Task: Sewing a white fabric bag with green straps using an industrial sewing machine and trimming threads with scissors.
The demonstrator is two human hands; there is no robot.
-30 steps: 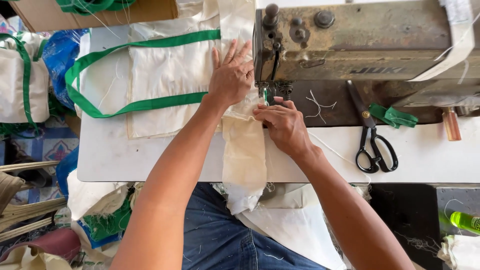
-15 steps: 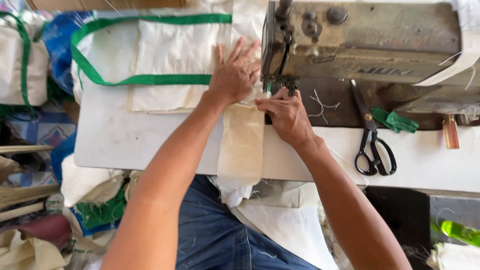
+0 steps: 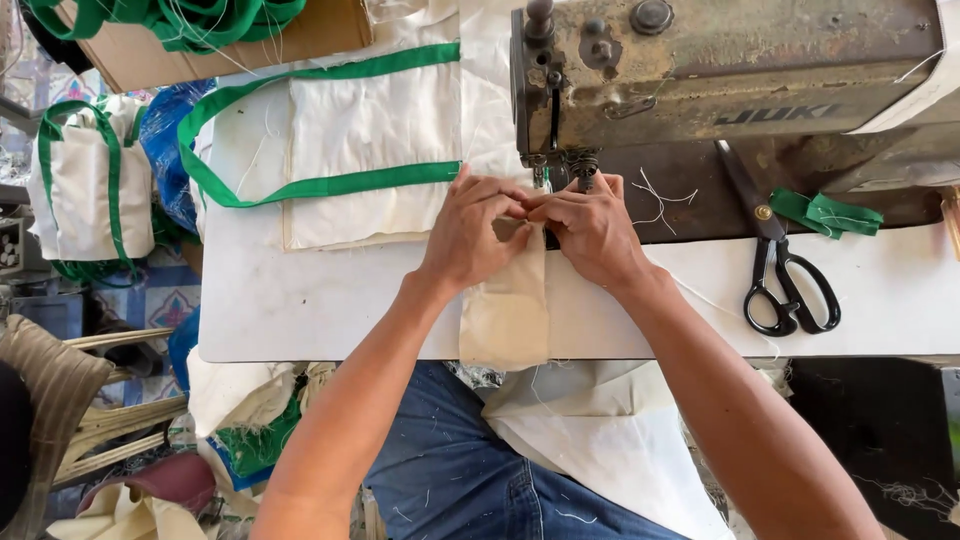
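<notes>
The needle and presser foot of the sewing machine (image 3: 720, 70) are mostly hidden behind the fingertips of the left hand (image 3: 470, 235) and right hand (image 3: 590, 230), so whether the cream fabric strip (image 3: 510, 310) sits under the foot cannot be told. The strip's top end is covered by both hands. The machine's top and right end are cut off by the edge. The cardboard box (image 3: 250, 45) is cropped at the top.
</notes>
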